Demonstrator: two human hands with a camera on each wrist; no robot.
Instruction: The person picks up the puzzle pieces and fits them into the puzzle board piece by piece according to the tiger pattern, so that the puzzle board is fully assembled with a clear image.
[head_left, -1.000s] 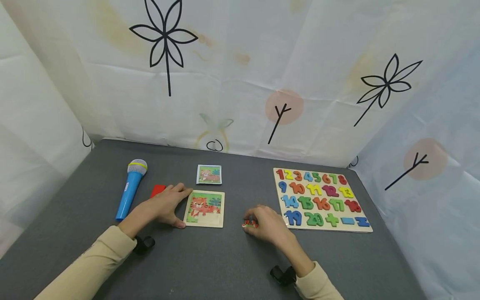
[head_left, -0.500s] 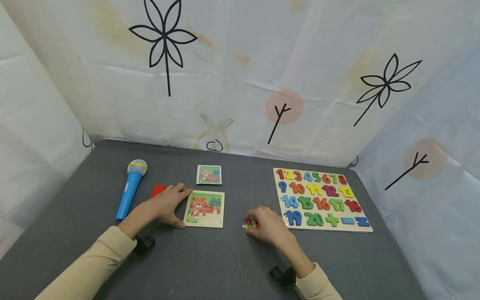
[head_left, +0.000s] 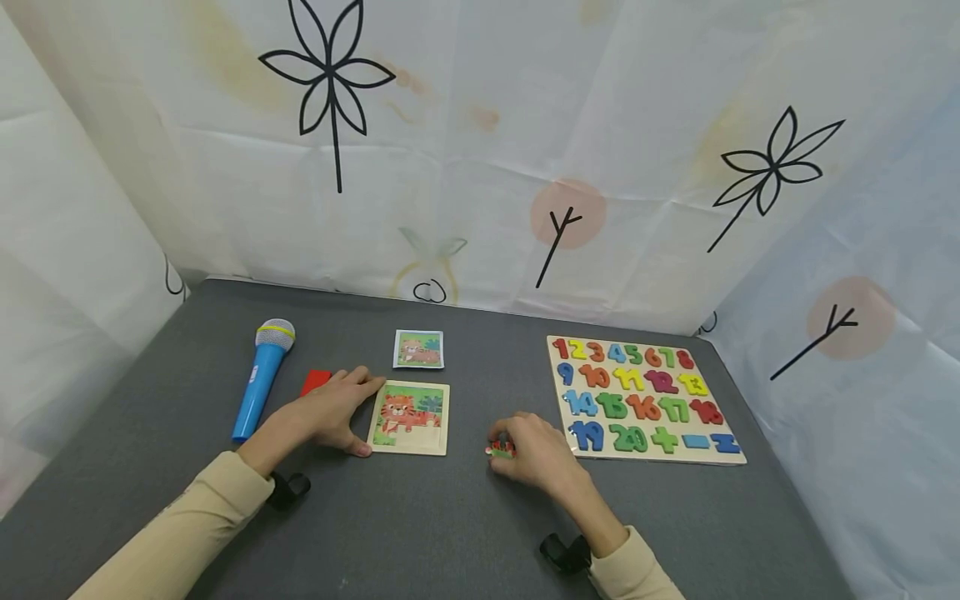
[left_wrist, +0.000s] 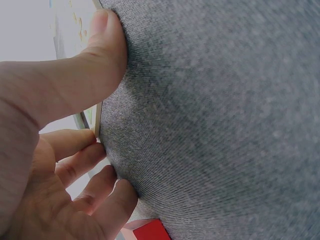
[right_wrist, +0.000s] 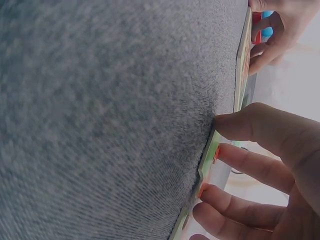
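Note:
In the head view a small wooden jigsaw board [head_left: 408,418] with a tiger picture lies flat; a bare wood strip shows at its lower right. My left hand [head_left: 335,410] rests along its left edge, index finger at the upper corner and thumb [left_wrist: 107,45] at the lower one. To the right, my right hand [head_left: 536,447] pinches a small red and green puzzle piece [head_left: 500,449] at table level. In the right wrist view the thumb is at one end of this puzzle piece [right_wrist: 209,160] and the fingertips touch its top; the fingers hide part of it in the head view.
A tiger picture card [head_left: 418,349] lies behind the jigsaw board. At left are a blue toy microphone [head_left: 258,385] and a red block [head_left: 316,381], partly behind my left hand. A number puzzle board [head_left: 556,354] lies right of my right hand. Printed cloth [head_left: 480,167] borders the table.

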